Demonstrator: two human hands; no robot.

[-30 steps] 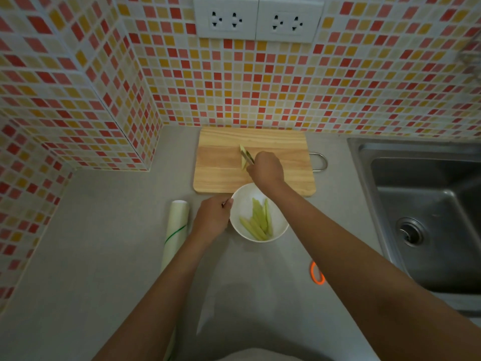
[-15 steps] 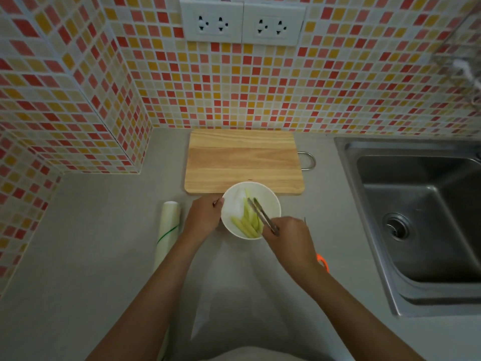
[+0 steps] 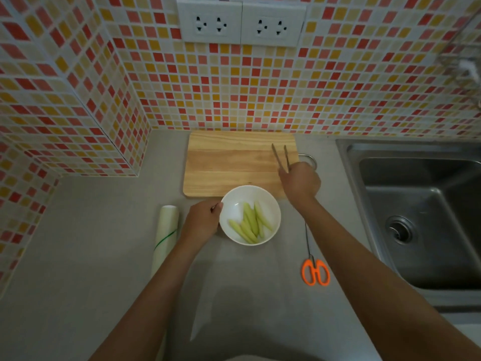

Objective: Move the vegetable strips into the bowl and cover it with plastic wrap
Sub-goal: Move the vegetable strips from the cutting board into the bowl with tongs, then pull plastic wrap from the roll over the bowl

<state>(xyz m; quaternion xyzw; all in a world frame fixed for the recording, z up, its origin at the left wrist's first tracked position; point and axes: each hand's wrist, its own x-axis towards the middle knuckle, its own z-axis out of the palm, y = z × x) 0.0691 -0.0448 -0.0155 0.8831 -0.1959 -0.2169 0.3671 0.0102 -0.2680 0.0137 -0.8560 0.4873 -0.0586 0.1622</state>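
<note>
A white bowl (image 3: 234,204) sits on the grey counter just in front of the wooden cutting board (image 3: 229,165). Several pale green vegetable strips (image 3: 250,223) lie inside it. My left hand (image 3: 203,221) grips the bowl's left rim. My right hand (image 3: 299,182) is over the board's right end, holding metal tongs (image 3: 281,156) whose tips are apart and point away from me with nothing between them. No strips show on the board. A roll of plastic wrap (image 3: 166,233) lies on the counter left of my left hand.
Orange-handled scissors (image 3: 315,272) lie on the counter right of the bowl. A steel sink (image 3: 416,204) fills the right side. Tiled walls close off the back and left, with two sockets (image 3: 242,22) above the board.
My right hand lifted the tongs out of the bowl and carried them to the board's right end. The last strip is now in the bowl. My left hand stayed on the rim.
</note>
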